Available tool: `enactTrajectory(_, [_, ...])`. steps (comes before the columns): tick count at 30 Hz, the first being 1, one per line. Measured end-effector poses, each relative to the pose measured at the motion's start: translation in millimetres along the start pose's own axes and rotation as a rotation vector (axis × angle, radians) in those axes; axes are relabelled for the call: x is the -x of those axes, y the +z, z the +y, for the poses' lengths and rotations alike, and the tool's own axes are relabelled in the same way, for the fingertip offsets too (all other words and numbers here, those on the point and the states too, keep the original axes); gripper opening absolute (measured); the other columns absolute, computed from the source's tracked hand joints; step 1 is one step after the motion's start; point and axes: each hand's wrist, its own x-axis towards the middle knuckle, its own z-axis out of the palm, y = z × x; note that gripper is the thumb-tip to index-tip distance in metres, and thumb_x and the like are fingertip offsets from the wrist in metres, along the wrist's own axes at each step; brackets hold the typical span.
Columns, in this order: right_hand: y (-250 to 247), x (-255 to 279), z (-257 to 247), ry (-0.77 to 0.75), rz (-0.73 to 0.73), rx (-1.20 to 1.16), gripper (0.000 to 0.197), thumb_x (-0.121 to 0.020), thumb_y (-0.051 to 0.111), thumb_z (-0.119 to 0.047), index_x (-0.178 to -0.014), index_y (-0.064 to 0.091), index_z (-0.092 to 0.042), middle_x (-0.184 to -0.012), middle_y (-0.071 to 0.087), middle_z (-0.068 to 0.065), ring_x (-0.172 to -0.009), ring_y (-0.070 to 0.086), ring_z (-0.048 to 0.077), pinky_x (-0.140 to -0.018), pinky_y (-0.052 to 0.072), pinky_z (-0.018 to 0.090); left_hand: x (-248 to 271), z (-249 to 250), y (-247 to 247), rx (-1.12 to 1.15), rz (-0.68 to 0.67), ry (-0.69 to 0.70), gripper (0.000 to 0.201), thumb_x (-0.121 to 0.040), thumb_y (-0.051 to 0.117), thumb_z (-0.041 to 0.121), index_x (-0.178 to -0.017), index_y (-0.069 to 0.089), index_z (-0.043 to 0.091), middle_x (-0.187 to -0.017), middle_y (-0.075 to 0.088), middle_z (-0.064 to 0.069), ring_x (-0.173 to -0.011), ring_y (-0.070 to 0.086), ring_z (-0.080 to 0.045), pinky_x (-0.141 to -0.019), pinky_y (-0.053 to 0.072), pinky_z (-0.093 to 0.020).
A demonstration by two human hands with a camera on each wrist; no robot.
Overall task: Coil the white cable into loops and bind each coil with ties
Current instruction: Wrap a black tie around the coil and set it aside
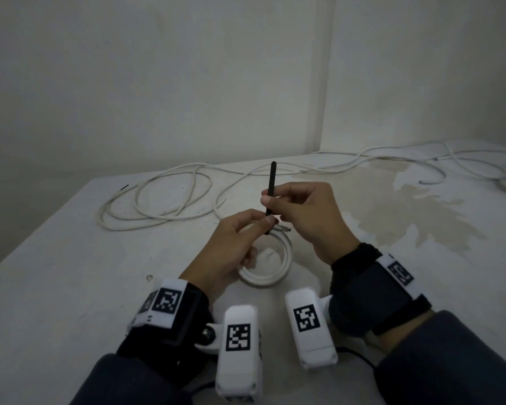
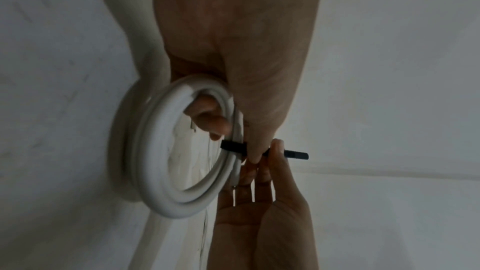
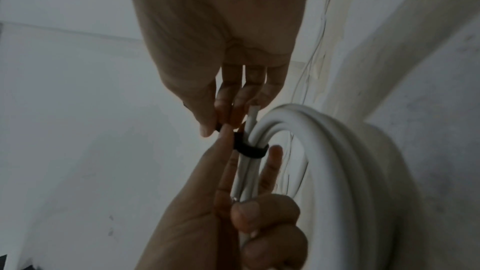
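Head view, with both wrist views. The left hand point(image 1: 231, 244) holds a small coil of white cable point(image 1: 270, 266) just above the table point(image 1: 70, 258), toward its near edge; its fingers point(image 3: 265, 208) are curled round the gathered turns, with the thumb lying along them. A black tie point(image 1: 272, 188) is looped once around the bundled turns at the far side of the coil, seen in the right wrist view as a dark band point(image 3: 250, 149) crossing the white strands. The free tail of the tie stands nearly upright above the coil. The right hand point(image 1: 307, 217) pinches this tail between thumb and fingertips point(image 2: 275, 151), fingers narrow and closed on the tie; the two hands touch at the loop. A short cut end of the cable point(image 3: 253, 114) projects beside the tie, next to the right fingers. Uncoiled white cable point(image 1: 158, 200) lies in loose loops on the table toward its far left corner, and a further length point(image 1: 406, 159) trails along the far edge to the far right corner. A pale stain point(image 1: 406, 206) marks the table surface to the right of the hands. Both wrists carry dark straps with white marker-printed camera housings point(image 1: 240, 346).
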Motion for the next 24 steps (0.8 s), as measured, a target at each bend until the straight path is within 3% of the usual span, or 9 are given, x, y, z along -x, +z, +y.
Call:
enactTrajectory(5, [1,-2,6,0.036,0.124,-0.038,0.006,-0.077,0.075,-0.002,-0.082,0.075,-0.007,-0.072,0.071,0.002,-0.061,0.064,0.000,-0.055,0.045,0.009,-4,0,3,-0.091,0.051,0.101,0.011,-0.090,0.063,0.017,-0.088,0.070,0.009,-0.061,0.059,0.010,-0.041,0.038,-0.003,-0.042,0.029,-0.012])
enactTrajectory(7, [2,-4,10,0.053,0.187,-0.045,0.008,-0.076,0.076,-0.002,-0.077,0.075,-0.010,-0.074,0.072,0.001,-0.062,0.064,0.001,-0.056,0.045,0.010,-5,1,7,-0.131,0.041,0.133,0.011,-0.091,0.061,0.014,-0.089,0.068,0.006,-0.050,0.056,0.016,-0.037,0.043,0.003,-0.041,0.030,-0.007])
enactTrajectory(10, [-1,-6,11,0.084,0.216,-0.058,0.009,-0.075,0.076,-0.003,-0.075,0.075,-0.012,-0.076,0.073,0.001,-0.067,0.065,0.005,-0.056,0.046,0.012,-4,5,11,-0.162,0.032,0.148,0.012,-0.091,0.061,0.014,-0.088,0.068,0.005,-0.048,0.054,0.017,-0.038,0.044,0.004,-0.041,0.030,-0.005])
enactTrajectory(15, [-4,-6,12,0.150,0.144,-0.115,0.005,-0.076,0.076,-0.003,-0.080,0.075,-0.007,-0.075,0.072,0.002,-0.066,0.066,0.005,-0.059,0.047,0.013,-1,-2,12,-0.023,0.073,0.060,0.022,-0.089,0.062,0.032,-0.084,0.073,0.014,-0.071,0.059,-0.005,-0.049,0.030,-0.016,-0.041,0.023,-0.020])
enactTrajectory(18, [-5,-7,12,0.173,0.163,-0.128,0.006,-0.076,0.076,-0.005,-0.077,0.076,-0.011,-0.072,0.072,0.000,-0.067,0.066,0.006,-0.060,0.047,0.014,-2,0,16,-0.059,0.120,0.074,0.021,-0.088,0.063,0.033,-0.082,0.075,0.016,-0.068,0.061,-0.003,-0.056,0.037,-0.021,-0.045,0.029,-0.021])
enactTrajectory(21, [-9,-9,11,0.205,0.179,-0.140,0.005,-0.075,0.076,-0.004,-0.078,0.076,-0.008,-0.074,0.072,0.002,-0.066,0.065,0.007,-0.060,0.046,0.015,-7,3,20,-0.170,0.155,0.141,0.013,-0.088,0.066,0.024,-0.084,0.076,0.016,-0.065,0.068,0.011,-0.056,0.055,-0.003,-0.047,0.039,-0.012])
enactTrajectory(24, [-18,-8,8,0.248,0.198,-0.165,0.005,-0.076,0.075,-0.004,-0.081,0.076,-0.004,-0.075,0.071,0.006,-0.068,0.064,0.012,-0.062,0.047,0.019,-13,6,29,-0.198,0.157,0.145,0.009,-0.087,0.068,0.019,-0.085,0.075,0.015,-0.059,0.066,0.016,-0.051,0.054,0.006,-0.045,0.038,-0.010])
